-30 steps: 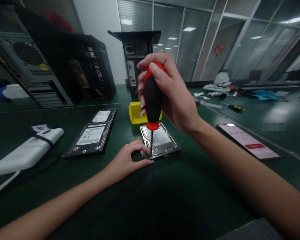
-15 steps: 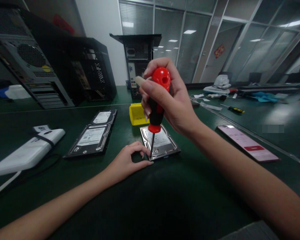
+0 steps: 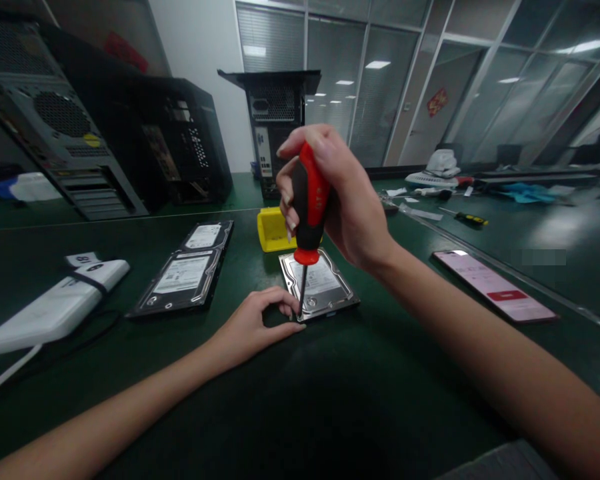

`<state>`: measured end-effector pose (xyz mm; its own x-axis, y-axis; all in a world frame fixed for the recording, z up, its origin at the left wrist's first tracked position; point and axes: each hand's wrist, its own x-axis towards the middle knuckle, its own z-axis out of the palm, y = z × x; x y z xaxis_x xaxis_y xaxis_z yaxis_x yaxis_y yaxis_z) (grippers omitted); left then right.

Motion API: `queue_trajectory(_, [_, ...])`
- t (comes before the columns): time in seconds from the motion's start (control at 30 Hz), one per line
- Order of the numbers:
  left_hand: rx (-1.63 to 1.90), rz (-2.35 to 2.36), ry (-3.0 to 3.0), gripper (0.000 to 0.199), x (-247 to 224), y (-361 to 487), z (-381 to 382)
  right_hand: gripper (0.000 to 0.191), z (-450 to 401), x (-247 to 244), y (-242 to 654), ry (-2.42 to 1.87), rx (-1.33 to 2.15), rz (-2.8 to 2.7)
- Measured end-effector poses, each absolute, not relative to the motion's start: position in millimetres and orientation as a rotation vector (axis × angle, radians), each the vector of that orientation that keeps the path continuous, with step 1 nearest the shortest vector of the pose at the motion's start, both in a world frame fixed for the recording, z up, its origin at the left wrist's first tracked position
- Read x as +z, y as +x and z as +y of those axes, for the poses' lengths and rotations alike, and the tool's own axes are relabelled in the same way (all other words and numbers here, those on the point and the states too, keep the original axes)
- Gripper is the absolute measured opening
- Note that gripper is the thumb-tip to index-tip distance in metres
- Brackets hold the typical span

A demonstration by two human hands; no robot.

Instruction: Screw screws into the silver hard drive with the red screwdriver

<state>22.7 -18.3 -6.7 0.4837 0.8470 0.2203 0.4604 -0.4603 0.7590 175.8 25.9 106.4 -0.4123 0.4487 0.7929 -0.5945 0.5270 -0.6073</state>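
Observation:
A silver hard drive (image 3: 325, 283) lies label up on the dark green table. My right hand (image 3: 340, 193) is wrapped round the red and black handle of a screwdriver (image 3: 311, 200). The shaft points down, its tip at the drive's near left corner. With thumb and fingers, my left hand (image 3: 255, 323) grips that same corner, close beside the tip. Just behind the drive sits a yellow tray (image 3: 270, 230), partly hidden by my right hand. Whether a screw is under the tip cannot be made out.
More hard drives (image 3: 185, 273) lie to the left, beside a white power strip (image 3: 55, 303). Computer cases (image 3: 275, 127) stand at the back. On the right are a pink-screened phone (image 3: 495, 285) and a yellow-black screwdriver (image 3: 467, 218).
My right hand has turned on the screwdriver handle, and the thumb has moved from the handle's left side to its top. The left hand keeps its hold on the drive.

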Motion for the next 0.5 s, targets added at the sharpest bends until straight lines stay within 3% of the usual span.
queue_trajectory(0.5, [0.792,1.086,2.094,0.016,-6.5,22.7,-19.3,0.03,25.8,107.5,174.2,0.05,1.141,-1.686])
